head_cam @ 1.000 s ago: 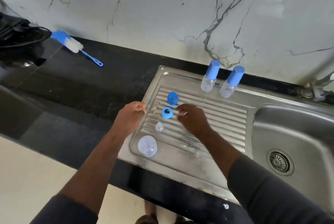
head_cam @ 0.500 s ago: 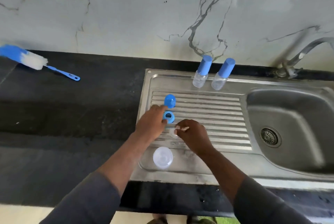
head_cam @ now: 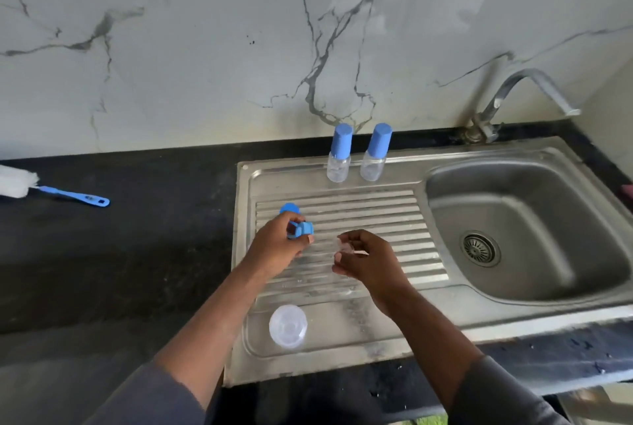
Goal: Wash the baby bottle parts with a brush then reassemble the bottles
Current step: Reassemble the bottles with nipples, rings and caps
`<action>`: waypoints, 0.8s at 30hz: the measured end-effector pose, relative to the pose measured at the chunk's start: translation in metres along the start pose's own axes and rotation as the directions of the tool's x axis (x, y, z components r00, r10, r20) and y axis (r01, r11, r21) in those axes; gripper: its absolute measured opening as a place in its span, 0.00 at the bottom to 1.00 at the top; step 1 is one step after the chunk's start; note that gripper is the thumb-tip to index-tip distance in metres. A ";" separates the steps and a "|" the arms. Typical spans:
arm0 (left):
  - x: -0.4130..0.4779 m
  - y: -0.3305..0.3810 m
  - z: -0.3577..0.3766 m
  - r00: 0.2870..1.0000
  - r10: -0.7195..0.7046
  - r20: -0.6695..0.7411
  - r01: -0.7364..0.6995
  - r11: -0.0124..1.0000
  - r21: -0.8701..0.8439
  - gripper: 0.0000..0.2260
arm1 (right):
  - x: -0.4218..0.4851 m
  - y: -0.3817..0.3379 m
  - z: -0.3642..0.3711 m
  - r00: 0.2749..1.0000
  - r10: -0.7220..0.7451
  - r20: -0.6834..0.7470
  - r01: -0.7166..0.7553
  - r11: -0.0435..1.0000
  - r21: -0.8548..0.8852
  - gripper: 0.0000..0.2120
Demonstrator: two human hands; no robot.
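Note:
My left hand (head_cam: 277, 246) holds a blue screw ring (head_cam: 302, 229) lifted above the ribbed drainboard (head_cam: 359, 212). My right hand (head_cam: 366, 260) pinches a small clear teat (head_cam: 345, 248) just to the right of the ring. A blue cap (head_cam: 288, 208) lies on the ribs behind my left hand, partly hidden. A clear open bottle body (head_cam: 287, 325) stands at the drainboard's near left corner. Two assembled bottles with blue caps (head_cam: 339, 154) (head_cam: 376, 153) stand upright at the back edge.
A bottle brush with a blue handle (head_cam: 73, 196) lies on the black counter (head_cam: 120, 253) at far left. The sink basin (head_cam: 520, 229) with its drain lies to the right, under a metal tap (head_cam: 513, 92). A marble wall rises behind.
My left hand picked the blue ring up off the drainboard. My right hand lifted the clear teat from the ribs. The camera view shifted to the right, showing the tap.

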State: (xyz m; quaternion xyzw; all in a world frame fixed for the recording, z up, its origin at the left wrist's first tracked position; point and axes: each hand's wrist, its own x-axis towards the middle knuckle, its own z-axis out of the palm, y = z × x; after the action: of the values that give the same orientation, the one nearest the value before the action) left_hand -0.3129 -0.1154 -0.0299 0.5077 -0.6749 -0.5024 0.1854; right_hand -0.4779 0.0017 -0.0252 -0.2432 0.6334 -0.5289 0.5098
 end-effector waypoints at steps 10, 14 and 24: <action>-0.049 0.055 0.002 0.994 -0.094 -0.051 0.045 0.797 -0.603 0.13 | -0.013 -0.053 0.007 0.990 -0.142 -0.014 0.139 0.982 -0.130 0.11; -0.057 0.071 -0.004 0.997 -0.001 -0.082 -0.050 0.783 -0.619 0.12 | -0.019 -0.069 0.013 0.934 -0.355 -0.032 0.337 0.909 -0.245 0.12; -0.072 0.086 -0.027 0.988 0.134 -0.081 -0.154 0.760 -0.631 0.18 | -0.039 -0.100 0.025 0.857 -0.486 0.169 0.514 0.826 -0.232 0.10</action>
State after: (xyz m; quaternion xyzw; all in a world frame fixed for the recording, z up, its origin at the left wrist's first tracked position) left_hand -0.3053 -0.0676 0.0744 0.3696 -0.4995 -0.6770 0.3944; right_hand -0.4640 -0.0084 0.0841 -0.4942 0.5863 -0.5399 0.3472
